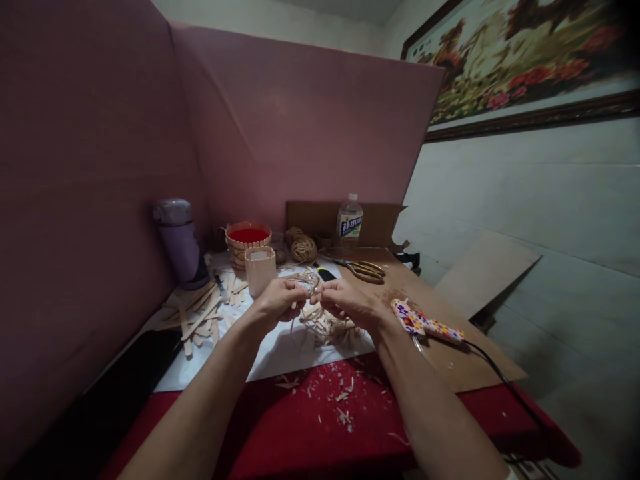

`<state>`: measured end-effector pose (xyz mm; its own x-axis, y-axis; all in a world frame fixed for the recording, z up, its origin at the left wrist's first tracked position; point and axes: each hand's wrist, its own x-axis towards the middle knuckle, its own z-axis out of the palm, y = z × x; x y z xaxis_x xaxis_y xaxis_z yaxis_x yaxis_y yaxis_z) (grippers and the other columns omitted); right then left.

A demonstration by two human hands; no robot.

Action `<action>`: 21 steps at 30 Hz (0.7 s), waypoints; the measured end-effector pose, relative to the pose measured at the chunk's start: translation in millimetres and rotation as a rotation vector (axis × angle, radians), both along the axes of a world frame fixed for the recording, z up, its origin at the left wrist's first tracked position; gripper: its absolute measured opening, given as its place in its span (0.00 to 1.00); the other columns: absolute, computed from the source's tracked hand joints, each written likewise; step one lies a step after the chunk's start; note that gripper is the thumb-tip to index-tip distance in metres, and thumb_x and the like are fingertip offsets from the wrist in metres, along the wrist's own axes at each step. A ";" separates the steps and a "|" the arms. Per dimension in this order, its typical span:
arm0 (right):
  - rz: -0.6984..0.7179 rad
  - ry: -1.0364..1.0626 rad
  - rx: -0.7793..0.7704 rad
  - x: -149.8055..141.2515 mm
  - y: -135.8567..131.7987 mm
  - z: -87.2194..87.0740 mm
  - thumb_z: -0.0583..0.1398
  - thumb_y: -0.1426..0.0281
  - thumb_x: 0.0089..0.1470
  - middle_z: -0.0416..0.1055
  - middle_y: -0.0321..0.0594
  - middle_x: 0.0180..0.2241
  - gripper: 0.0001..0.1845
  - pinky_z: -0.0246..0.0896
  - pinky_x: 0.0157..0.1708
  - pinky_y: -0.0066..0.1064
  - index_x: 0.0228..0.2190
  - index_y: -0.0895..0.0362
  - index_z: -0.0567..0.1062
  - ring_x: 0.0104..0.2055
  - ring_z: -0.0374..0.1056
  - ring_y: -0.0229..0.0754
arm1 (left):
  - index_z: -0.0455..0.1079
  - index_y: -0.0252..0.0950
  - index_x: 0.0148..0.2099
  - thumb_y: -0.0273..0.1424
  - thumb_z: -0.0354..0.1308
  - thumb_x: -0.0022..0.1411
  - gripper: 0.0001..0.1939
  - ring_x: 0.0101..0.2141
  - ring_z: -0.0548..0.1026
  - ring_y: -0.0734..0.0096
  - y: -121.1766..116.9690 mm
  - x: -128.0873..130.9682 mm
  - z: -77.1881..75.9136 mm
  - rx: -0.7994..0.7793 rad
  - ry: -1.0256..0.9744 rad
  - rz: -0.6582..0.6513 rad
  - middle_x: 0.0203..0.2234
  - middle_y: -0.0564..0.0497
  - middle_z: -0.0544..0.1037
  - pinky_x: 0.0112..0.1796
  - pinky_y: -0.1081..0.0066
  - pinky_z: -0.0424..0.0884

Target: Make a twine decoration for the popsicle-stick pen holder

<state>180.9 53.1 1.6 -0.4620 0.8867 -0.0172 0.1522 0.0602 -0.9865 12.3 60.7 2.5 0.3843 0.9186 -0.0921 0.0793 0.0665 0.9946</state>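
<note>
My left hand (279, 301) and my right hand (346, 303) meet over a white sheet (280, 350), fingers pinched together on a thin strand of pale twine (309, 283) stretched between them. Loops of the twine hang under the hands. A heap of cut stick pieces and twine (327, 327) lies just below my right hand. A small cup built from wooden sticks (260, 269) stands just beyond my left hand.
Loose wooden sticks (200, 313) lie at the left. A purple flask (180, 241), a stick-walled red-topped pot (247, 241), twine balls (303, 249), a water bottle (349, 220), scissors (364, 269) and a flower-patterned glue gun (425, 325) ring the work spot. Pink boards wall the back.
</note>
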 end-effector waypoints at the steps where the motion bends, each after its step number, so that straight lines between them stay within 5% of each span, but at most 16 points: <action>1: 0.010 0.014 -0.007 0.2 0.2 0.0 0.56 0.68 0.42 0.49 0.26 0.13 0.08 0.32 0.13 0.24 0.25 0.60 0.70 0.14 0.40 0.27 | 0.64 0.32 0.21 0.32 0.58 0.46 0.10 0.11 0.53 0.86 0.3 -0.9 -0.1 -0.021 -0.015 -0.004 0.09 0.59 0.59 0.14 0.78 0.42; 13: 0.036 0.068 -0.052 -0.8 -0.5 2.3 0.53 0.65 0.47 0.47 0.26 0.14 0.11 0.30 0.14 0.24 0.25 0.60 0.69 0.14 0.38 0.27 | 0.67 0.29 0.25 0.29 0.59 0.44 0.07 0.13 0.56 0.86 -0.2 -3.7 3.3 -0.198 -0.166 -0.051 0.12 0.58 0.61 0.15 0.80 0.45; 21: -0.063 -0.020 0.049 -2.3 -0.6 -2.7 0.57 0.63 0.45 0.48 0.25 0.11 0.12 0.32 0.13 0.25 0.21 0.59 0.68 0.13 0.40 0.28 | 0.68 0.31 0.23 0.35 0.59 0.46 0.11 0.12 0.54 0.84 -1.1 3.5 0.1 0.117 0.063 0.008 0.10 0.58 0.61 0.15 0.78 0.45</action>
